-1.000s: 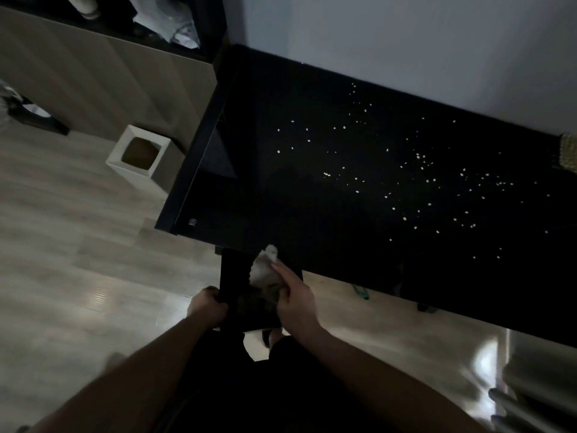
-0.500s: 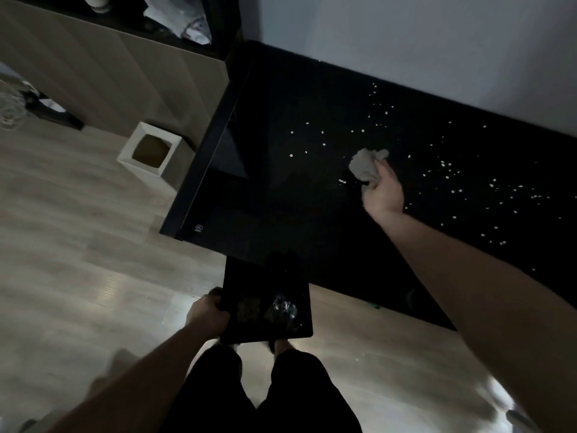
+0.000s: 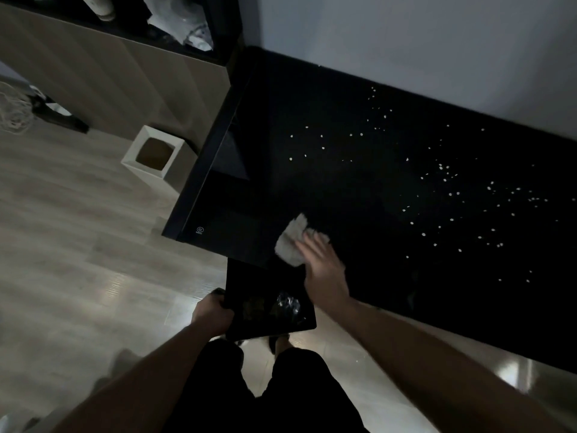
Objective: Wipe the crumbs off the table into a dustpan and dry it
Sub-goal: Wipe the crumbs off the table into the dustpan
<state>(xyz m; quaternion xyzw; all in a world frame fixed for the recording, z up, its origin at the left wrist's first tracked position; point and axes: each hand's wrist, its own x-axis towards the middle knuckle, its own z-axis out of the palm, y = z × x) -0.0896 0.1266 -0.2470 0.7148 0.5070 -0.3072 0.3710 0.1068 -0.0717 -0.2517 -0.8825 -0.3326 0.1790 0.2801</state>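
The black table carries scattered pale crumbs. A dark dustpan, gripped by the left hand, sits under its near edge, where the flat-fingered right hand presses a crumpled white cloth. A white bin stands left.

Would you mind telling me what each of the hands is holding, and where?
The left hand grips the dark dustpan at its left edge. The right hand presses a pale cloth flat on the table.
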